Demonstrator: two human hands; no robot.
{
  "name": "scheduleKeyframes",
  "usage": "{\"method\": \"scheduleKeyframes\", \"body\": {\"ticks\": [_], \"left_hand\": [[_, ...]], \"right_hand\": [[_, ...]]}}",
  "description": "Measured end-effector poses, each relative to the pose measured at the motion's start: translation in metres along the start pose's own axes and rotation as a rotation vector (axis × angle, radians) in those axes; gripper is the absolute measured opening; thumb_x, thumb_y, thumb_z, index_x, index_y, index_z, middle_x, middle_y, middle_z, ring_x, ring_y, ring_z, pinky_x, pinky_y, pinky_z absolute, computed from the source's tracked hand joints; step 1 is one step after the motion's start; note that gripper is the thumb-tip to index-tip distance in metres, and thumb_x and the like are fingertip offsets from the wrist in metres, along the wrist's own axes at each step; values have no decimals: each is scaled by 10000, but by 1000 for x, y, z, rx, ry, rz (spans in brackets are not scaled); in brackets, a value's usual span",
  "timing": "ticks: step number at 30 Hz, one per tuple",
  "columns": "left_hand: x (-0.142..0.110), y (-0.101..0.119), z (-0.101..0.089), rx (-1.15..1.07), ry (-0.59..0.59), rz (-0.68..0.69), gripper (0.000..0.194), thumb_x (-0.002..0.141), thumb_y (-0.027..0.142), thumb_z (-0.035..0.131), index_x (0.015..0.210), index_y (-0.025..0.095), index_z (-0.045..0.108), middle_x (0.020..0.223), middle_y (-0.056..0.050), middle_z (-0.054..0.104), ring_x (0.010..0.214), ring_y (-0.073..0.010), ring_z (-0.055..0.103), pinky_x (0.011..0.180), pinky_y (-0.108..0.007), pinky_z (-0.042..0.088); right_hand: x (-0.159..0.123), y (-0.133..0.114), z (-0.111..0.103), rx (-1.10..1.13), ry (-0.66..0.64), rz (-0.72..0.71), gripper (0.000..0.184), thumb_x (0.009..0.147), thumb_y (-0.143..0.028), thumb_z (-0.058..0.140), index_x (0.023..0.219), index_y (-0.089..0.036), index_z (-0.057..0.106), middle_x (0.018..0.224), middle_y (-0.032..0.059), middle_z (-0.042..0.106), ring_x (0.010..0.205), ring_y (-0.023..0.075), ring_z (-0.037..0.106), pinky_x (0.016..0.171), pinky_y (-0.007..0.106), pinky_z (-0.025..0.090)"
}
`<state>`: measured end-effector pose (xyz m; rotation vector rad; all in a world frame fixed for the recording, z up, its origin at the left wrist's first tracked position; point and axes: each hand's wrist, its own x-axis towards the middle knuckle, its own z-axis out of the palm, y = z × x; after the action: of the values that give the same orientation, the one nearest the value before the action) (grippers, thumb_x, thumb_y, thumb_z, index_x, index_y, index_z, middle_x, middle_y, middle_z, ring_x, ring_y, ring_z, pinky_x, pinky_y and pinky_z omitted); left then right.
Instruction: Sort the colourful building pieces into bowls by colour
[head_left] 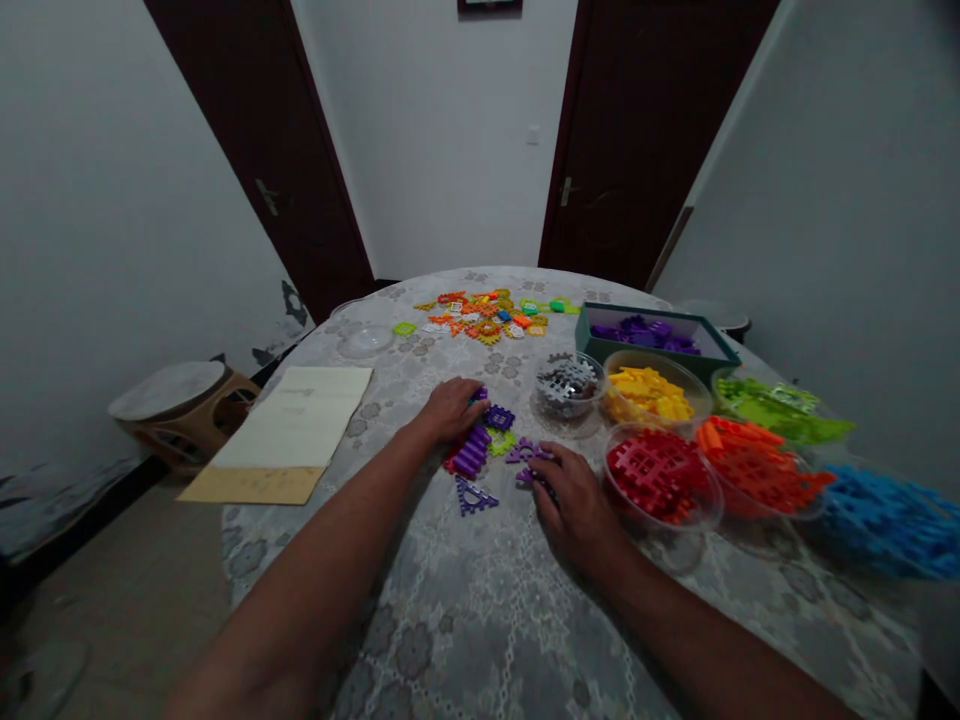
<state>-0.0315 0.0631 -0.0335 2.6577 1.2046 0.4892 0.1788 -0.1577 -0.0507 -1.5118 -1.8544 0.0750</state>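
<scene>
The purple pieces (527,451) at your right hand (581,500) lie on the patterned tablecloth (450,610) between your two hands; your right fingers are loosely bent with their tips on these pieces, and I cannot tell whether you grip one or only touch it; your left hand (450,408) curls down by the far end of the ridged purple piece (471,453), and what its fingertips hold, if anything, is too small to tell; the toothed edges look apt to catch, so it seems best to lift each piece rather than drag it, while you steady its neighbours with the other hand; mind the dark purple square (499,418), the lime-green piece (501,443) beside it and the purple triangle (475,497) nearer you, all close enough to be nudged; give room, too, to the red pieces (656,470) heaped in their clear bowl (711,508), just beside your right hand; farther out, I can read no brand or label on the green box (615,350); at your left, the paper (315,410) and its tan strip (255,485) carry faint marks, but no word can be made out.
</scene>
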Motion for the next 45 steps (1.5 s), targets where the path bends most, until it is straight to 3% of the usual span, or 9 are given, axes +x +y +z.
{"method": "scheduleKeyframes", "body": {"ticks": [4, 9, 15, 22, 34, 38, 45], "left_hand": [[-7, 10, 4, -92, 45, 17, 403, 1055, 452, 489, 1290, 207, 706, 1254, -117, 744, 1187, -252, 669, 1095, -405, 485], [-23, 26, 8, -156, 92, -8, 312, 1002, 413, 597, 1185, 199, 731, 1183, -107, 756, 1156, -262, 669, 1088, -406, 496], [-37, 58, 11, -189, 225, -157, 237, 990, 398, 634, 1126, 227, 724, 1119, -88, 754, 1084, -252, 691, 1033, -409, 528], [-44, 80, 13, -114, 187, -335, 317, 958, 440, 700, 1134, 183, 756, 1072, -104, 773, 1012, -246, 700, 963, -361, 509], [-58, 100, 0, -60, 191, -516, 351, 984, 511, 634, 1046, 224, 826, 1027, -116, 816, 970, -272, 740, 874, -352, 510], [-67, 103, 0, -42, 157, -438, 366, 988, 521, 620, 985, 221, 830, 981, -113, 806, 929, -268, 730, 850, -354, 509], [-87, 93, -2, -138, 120, -117, 288, 917, 466, 729, 1051, 215, 774, 1012, -83, 725, 941, -234, 677, 884, -348, 513]], "right_hand": [[-1, 3, 4, -127, -34, 35, 379, 1006, -193, 558, 1372, -187, 655, 1467, 176, 585, 1345, 343, 521, 1140, 566, 483], [-1, 1, 7, -165, -67, 45, 424, 998, -211, 579, 1419, -177, 623, 1447, 183, 592, 1355, 349, 499, 1166, 579, 450], [2, -2, 4, -69, -81, 28, 346, 1008, -196, 592, 1347, -200, 659, 1294, 153, 629, 1242, 308, 555, 1096, 498, 501], [3, -1, 2, -5, -74, 38, 280, 994, -197, 642, 1272, -206, 671, 1181, 127, 632, 1130, 292, 572, 1011, 464, 512], [2, 5, 6, -26, -97, 53, 375, 965, -219, 680, 1338, -190, 649, 1237, 141, 628, 1152, 301, 564, 1015, 450, 477], [3, 3, 5, -25, -94, 56, 450, 955, -215, 688, 1396, -173, 609, 1247, 149, 619, 1174, 302, 564, 1024, 448, 478], [2, -1, 5, -47, -70, 61, 470, 959, -224, 686, 1415, -159, 592, 1265, 165, 602, 1167, 304, 595, 995, 448, 493]]}}
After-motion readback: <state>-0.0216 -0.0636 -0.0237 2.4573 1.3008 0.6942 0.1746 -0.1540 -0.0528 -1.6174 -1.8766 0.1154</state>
